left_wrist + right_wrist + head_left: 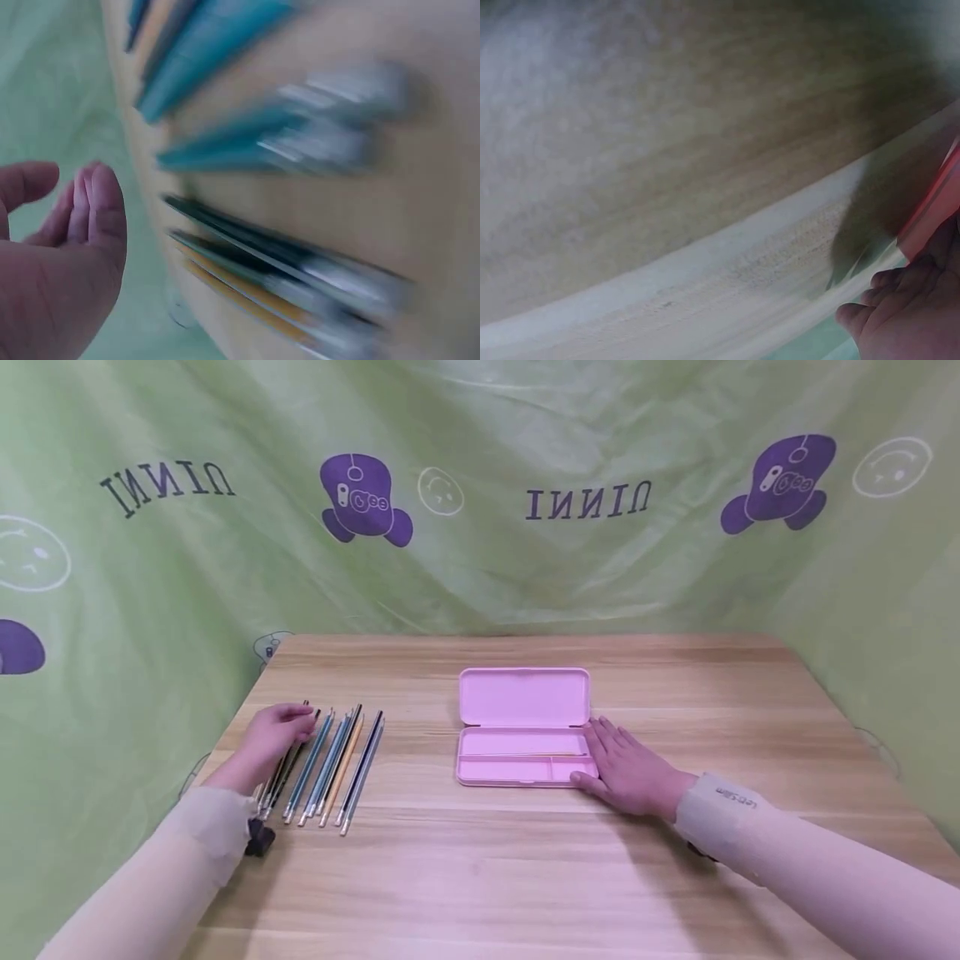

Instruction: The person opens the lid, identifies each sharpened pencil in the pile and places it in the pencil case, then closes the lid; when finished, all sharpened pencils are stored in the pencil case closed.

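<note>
A pink pencil case (525,697) lies with its lid raised near the middle of the table. One thin pencil (558,753) is in its long back compartment. My right hand (628,770) rests against the case's right side, fingers extended; the right wrist view catches part of that hand (919,315) beside the case's reddish edge (934,210). Over the left end of a row of pencils (342,768) is my left hand (273,739). In the left wrist view, a gap separates its thumb and fingers (105,210), with nothing between them, and the pencils (217,60) are blurred.
The pencils are black, blue and orange, lying roughly side by side with silvery ends toward me. The wood-grain table (465,877) carries everything. A green printed curtain (480,577) hangs behind the table and along its sides.
</note>
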{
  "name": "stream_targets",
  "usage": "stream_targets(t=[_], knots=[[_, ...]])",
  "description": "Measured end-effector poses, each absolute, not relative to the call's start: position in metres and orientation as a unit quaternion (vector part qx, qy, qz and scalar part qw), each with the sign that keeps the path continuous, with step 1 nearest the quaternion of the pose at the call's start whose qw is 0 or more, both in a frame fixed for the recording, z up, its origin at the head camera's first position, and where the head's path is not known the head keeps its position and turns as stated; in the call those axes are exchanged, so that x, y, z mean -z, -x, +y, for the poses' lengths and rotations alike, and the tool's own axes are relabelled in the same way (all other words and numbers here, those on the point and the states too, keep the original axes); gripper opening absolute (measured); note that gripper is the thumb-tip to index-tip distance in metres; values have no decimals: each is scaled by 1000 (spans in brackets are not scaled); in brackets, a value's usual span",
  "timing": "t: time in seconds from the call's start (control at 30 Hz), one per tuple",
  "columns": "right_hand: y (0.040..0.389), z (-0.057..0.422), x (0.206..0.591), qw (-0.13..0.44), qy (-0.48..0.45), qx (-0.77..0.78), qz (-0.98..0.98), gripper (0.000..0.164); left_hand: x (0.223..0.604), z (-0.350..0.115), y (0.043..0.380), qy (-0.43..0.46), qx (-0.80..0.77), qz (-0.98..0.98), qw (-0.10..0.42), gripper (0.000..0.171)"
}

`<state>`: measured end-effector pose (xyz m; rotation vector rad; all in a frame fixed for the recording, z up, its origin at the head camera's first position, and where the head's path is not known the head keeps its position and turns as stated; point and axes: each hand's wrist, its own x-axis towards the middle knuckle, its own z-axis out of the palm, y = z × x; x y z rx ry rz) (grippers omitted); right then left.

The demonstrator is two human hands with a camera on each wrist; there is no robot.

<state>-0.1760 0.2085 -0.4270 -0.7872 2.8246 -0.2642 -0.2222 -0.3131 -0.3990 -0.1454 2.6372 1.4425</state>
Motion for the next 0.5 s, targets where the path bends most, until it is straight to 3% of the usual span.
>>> stream_targets(t=[0.13, 0.33, 0.5], knots=[[175, 208, 426, 94, 268, 85, 955, 86, 410, -324, 210, 71, -467, 879, 66, 48], [175, 205, 426, 87, 273, 89, 954, 85, 417, -315, 205, 37, -349, 936, 33, 39], [176, 203, 428, 81, 278, 87, 953, 84, 420, -310, 207, 13, -292, 956, 36, 37]])
